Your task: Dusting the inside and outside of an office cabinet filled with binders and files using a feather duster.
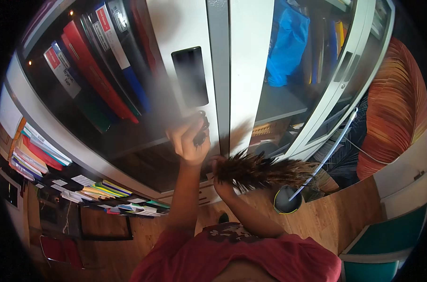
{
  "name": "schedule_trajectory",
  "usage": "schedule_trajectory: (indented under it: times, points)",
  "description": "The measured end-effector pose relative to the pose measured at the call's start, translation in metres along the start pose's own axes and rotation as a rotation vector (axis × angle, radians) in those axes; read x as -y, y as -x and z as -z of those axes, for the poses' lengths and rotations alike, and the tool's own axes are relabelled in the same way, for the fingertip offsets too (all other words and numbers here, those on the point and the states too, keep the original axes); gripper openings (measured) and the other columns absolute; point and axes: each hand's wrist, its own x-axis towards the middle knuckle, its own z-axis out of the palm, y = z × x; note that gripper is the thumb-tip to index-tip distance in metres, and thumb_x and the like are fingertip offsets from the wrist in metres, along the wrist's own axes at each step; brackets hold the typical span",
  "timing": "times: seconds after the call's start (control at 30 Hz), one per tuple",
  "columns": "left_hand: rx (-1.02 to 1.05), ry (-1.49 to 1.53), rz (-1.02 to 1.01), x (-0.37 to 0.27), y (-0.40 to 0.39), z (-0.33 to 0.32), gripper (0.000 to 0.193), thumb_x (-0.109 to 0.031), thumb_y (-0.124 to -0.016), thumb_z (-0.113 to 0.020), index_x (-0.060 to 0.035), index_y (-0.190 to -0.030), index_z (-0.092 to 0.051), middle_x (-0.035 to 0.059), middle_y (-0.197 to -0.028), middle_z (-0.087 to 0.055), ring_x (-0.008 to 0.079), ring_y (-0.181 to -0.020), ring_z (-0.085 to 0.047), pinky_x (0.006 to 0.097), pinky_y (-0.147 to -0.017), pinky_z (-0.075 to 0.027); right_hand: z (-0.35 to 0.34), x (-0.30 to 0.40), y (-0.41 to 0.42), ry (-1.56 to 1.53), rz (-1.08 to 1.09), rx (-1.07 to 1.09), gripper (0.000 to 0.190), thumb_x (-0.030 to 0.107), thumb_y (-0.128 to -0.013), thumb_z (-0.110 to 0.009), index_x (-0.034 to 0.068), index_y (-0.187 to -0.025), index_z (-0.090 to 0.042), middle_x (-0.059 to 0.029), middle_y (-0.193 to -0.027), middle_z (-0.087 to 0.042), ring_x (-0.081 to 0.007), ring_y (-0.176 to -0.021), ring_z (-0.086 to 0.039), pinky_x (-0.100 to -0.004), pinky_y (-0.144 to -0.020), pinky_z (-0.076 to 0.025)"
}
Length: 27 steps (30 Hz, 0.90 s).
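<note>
My left hand (190,144) is raised against the white frame of a glass-fronted cabinet door (218,70). Its fingers curl around a small dark object (201,132) just under the black recessed door handle (190,77); whether this is a key or a knob I cannot tell. A hazy grey blur covers the glass beside that hand. Lower and to the right, my right hand (220,176) grips a brown feather duster (259,171), whose feathers point right. The duster's handle is hidden.
Binders (97,74) and a blue bag (287,42) show behind the glass. On the right, a long-handled dustpan (287,200) stands on the wooden floor (315,218), near an orange patterned cushion (390,109) and green chairs (393,232). Stacked folders (104,192) line the left.
</note>
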Motion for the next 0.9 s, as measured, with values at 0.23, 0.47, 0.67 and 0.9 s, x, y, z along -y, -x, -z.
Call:
schedule_trajectory:
  times: [0.23,0.47,0.67,0.9]
  points:
    - [-0.059,-0.013,0.025,-0.006,-0.011,0.000,0.026,0.008,-0.071,-0.078,-0.0027,-0.092,-0.068,0.0114,-0.090,-0.064,0.0281,-0.078,-0.058,0.0366,-0.068,-0.048,0.013,0.015,-0.005,-0.109,-0.380,0.229,0.022,0.023,-0.106,-0.049,0.003,-0.109,-0.056,-0.0081,-0.089,-0.060,-0.0172,-0.086,-0.060,-0.0317,-0.082,-0.048]
    - [-0.058,0.051,0.059,0.000,-0.003,0.002,0.017,-0.014,-0.092,-0.056,-0.0037,-0.100,-0.068,0.0083,-0.092,-0.066,0.0224,-0.077,-0.055,0.0367,-0.074,-0.042,0.023,0.018,-0.021,-0.559,-0.234,-0.051,0.022,0.024,-0.106,-0.051,0.003,-0.106,-0.055,-0.0061,-0.088,-0.059,-0.0158,-0.086,-0.059,-0.0318,-0.082,-0.049]
    - [-0.102,0.049,0.134,-0.021,-0.001,-0.012,0.030,0.006,-0.079,-0.075,0.0004,-0.106,-0.063,0.0133,-0.104,-0.058,0.0290,-0.091,-0.063,0.0371,-0.080,-0.055,0.071,0.046,-0.039,-1.079,-0.429,-0.162,0.016,0.020,-0.105,-0.052,0.004,-0.103,-0.051,-0.0046,-0.079,-0.051,-0.0163,-0.079,-0.056,-0.0340,-0.078,-0.049]
    - [-0.055,0.063,0.209,-0.037,0.017,-0.022,0.049,0.002,-0.087,-0.066,0.0086,-0.130,-0.045,0.0220,-0.129,-0.043,0.0361,-0.120,-0.051,0.0456,-0.102,-0.046,0.091,-0.014,-0.030,-1.193,-0.549,-0.497,0.019,0.022,-0.103,-0.053,0.003,-0.109,-0.050,-0.0045,-0.075,-0.049,-0.0170,-0.074,-0.053,-0.0301,-0.055,-0.043]
